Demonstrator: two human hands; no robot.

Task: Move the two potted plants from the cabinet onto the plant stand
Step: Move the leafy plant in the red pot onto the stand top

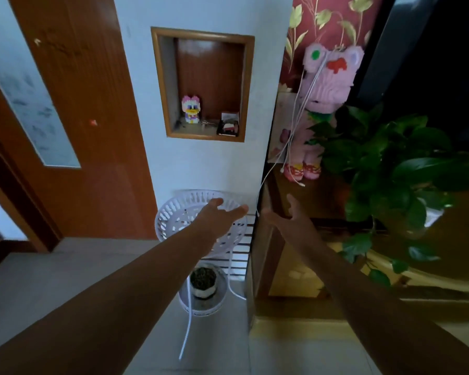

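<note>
The pot of the large leafy plant (385,169) is mostly hidden behind its own dark green leaves; only a glassy, rounded shape shows low among them, and its outline is hard to make out. The plant's right side is cut off by the picture edge. It stands on the glossy brown cabinet (322,207), whose polished top mirrors yellowish light. A pink knitted plush toy (328,85) leans at the back of that surface, white cords (290,147) dangling across it, in front of dark red wallpaper with pale leaves.

The white plastic plant stand (173,212) sits just beside the cabinet's left end, against a pale wall. Its round top tier has a slotted, lace-like rim and is partly covered by the left forearm. On its lower tier rests a small potted plant (203,282), a round white pot with dark, fine foliage; a white cable (187,328) trails past it down to the grey tiled floor.

The left hand (220,215) hovers over the top tier with its fingers (238,209) spread and holding nothing. The right hand (287,215) reaches over the cabinet's left edge, fingers apart, also empty, well short of the large plant.

Above, a wood-framed wall niche (203,85) holds a small blocky duck figure (190,109) and a blurred box. A brown wooden door (92,131) with a frosted pane stands to the left.
</note>
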